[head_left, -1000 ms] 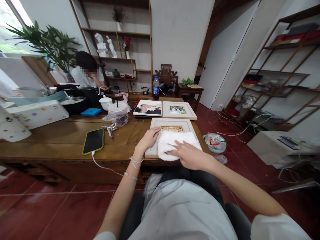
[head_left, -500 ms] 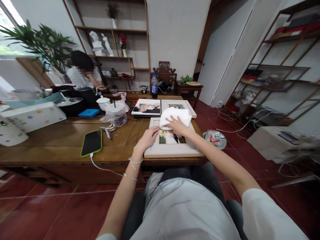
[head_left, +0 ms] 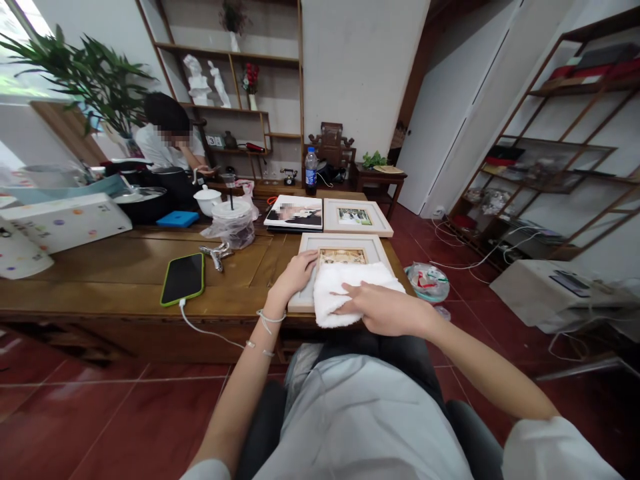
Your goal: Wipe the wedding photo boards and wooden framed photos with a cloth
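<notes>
A pale wooden picture frame (head_left: 301, 295) lies flat at the table's front edge, with a printed picture (head_left: 345, 256) behind its white mount. My left hand (head_left: 299, 270) rests on the frame's left side, fingers stretched out flat over the mount. Across the near half lies a folded white towel (head_left: 331, 291), hanging slightly past the front rail. My right hand (head_left: 383, 307) has hold of this towel and presses it down, fingers bent into the cloth. The towel hides the lower part of the picture and the frame's near right corner.
Behind stand a second picture frame (head_left: 383, 225) and a photo album (head_left: 295, 212). Leftward are a charging phone (head_left: 183, 279), a silver metal piece (head_left: 217, 255), a bagged drink cup (head_left: 234, 223) and a blue box (head_left: 177, 219). Another person (head_left: 167, 143) sits at the far left.
My right hand has drawn the white towel toward me, from the frame's far part to its near edge. The upper picture and the rear frame's photo are now uncovered. My left hand stays put.
</notes>
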Available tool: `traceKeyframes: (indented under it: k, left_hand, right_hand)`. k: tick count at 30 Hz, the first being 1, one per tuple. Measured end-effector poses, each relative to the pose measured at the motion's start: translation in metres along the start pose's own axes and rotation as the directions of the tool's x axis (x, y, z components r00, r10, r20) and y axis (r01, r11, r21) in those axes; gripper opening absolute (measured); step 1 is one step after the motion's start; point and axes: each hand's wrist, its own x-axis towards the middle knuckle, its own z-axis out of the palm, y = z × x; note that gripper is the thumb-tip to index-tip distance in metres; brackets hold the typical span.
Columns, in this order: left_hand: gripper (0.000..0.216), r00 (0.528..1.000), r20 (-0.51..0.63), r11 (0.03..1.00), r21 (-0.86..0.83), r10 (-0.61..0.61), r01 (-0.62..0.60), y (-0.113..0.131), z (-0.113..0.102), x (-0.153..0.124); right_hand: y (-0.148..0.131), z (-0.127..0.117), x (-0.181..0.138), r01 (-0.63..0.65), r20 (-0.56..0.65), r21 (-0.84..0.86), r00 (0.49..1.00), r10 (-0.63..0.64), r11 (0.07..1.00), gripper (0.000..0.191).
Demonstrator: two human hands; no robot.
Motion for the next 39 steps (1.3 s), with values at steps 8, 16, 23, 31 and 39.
traceKeyframes:
  k: [8, 16, 23, 31, 39]
  left_hand:
    - [0.037, 1.000, 0.000, 1.000, 0.021, 0.018, -0.018, 0.002, -0.001, 0.000]
    - [0.038, 0.999, -0.034, 0.999, 0.017, 0.036, -0.036, 0.009, -0.004, -0.001]
    - [0.035, 0.995, -0.063, 0.996, -0.063, -0.073, 0.069, 0.023, -0.013, -0.002]
    - [0.042, 0.998, -0.047, 0.998, -0.048, -0.049, 0.047, 0.018, -0.008, -0.003]
    - [0.036, 0.998, 0.009, 0.998, 0.041, 0.057, -0.057, 0.013, -0.007, -0.002]
  right_hand:
    - [0.040, 0.014, 0.026, -0.168, -0.012, 0.028, 0.986, 0.168, 0.985, 0.072]
    - [0.098, 0.005, 0.098, -0.461, -0.285, -0.137, 0.866, 0.411, 0.877, 0.061]
    - [0.057, 0.021, 0.103, -0.333, -0.111, -0.139, 0.941, 0.320, 0.933, 0.061]
    - [0.023, 0.014, 0.038, 0.029, 0.002, -0.089, 1.000, -0.029, 0.996, 0.063]
    - [0.050, -0.014, -0.016, -0.007, 0.056, 0.124, 0.998, 0.000, 0.992, 0.060]
